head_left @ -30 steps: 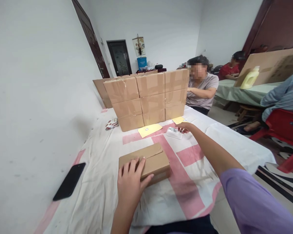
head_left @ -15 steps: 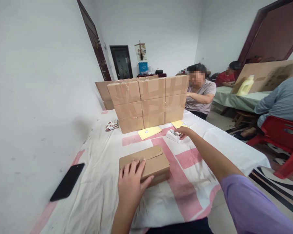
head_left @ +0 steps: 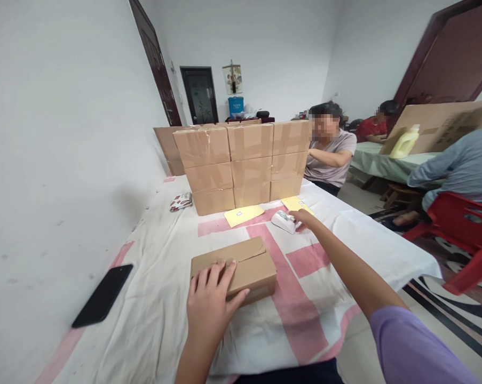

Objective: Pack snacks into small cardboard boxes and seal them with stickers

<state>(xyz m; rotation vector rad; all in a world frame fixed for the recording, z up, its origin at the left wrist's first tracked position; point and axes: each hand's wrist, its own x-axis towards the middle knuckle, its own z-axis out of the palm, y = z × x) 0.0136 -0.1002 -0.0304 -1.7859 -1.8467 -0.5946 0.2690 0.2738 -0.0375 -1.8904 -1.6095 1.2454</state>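
My left hand (head_left: 211, 293) lies on the near left part of a closed cardboard box (head_left: 249, 261), fingers spread over its top and thumb along the near side. A narrow gap runs between the box's top flaps. Farther off, my right hand (head_left: 300, 217) has its fingers closed around the right end of a small white tape dispenser (head_left: 281, 222), which is near the tabletop; my fingers partly cover it. Just beyond are two yellow paper pieces, one left of the dispenser (head_left: 244, 215) and one behind my right hand (head_left: 294, 202).
Taped cardboard boxes (head_left: 251, 170) form a stacked wall across the table. A black phone (head_left: 102, 296) lies at left, a small patterned packet (head_left: 180, 201) beside the stack. Behind it sits a person (head_left: 332, 146). At right are a red chair (head_left: 460, 224) and a yellow bottle (head_left: 404, 143).
The view has shifted slightly, so things sit a little farther left. My left hand stays on the box and my right hand keeps its hold on the dispenser.
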